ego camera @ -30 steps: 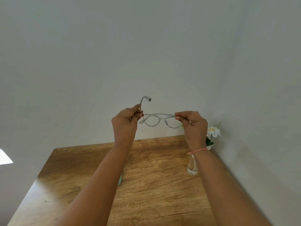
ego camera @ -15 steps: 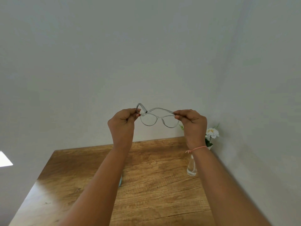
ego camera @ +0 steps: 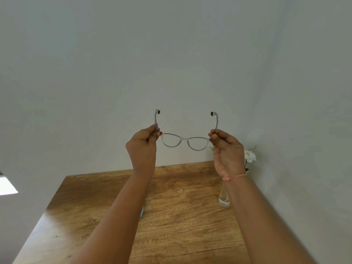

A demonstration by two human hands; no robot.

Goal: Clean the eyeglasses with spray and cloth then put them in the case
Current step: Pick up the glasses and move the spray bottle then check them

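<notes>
The eyeglasses [ego camera: 185, 141] have a clear grey frame and are held up in the air before the white wall, above the wooden table [ego camera: 181, 216]. Both temples are unfolded and point upward, dark tips at the top. My left hand [ego camera: 142, 147] pinches the left temple near its hinge. My right hand [ego camera: 226, 152] pinches the right temple near its hinge. A sliver of something pale blue-green [ego camera: 142, 213] shows on the table behind my left forearm; most of it is hidden. No case, spray or cloth can be made out.
A clear glass vase [ego camera: 223, 199] with a white flower [ego camera: 250, 156] stands at the table's right side by the wall corner, partly behind my right forearm. Walls close the table at the back and right. A bright patch [ego camera: 7, 185] lies at the far left.
Both hands rose slightly and moved apart. The glasses, earlier with only the left temple raised, now have both temples unfolded and upright, lenses facing me.
</notes>
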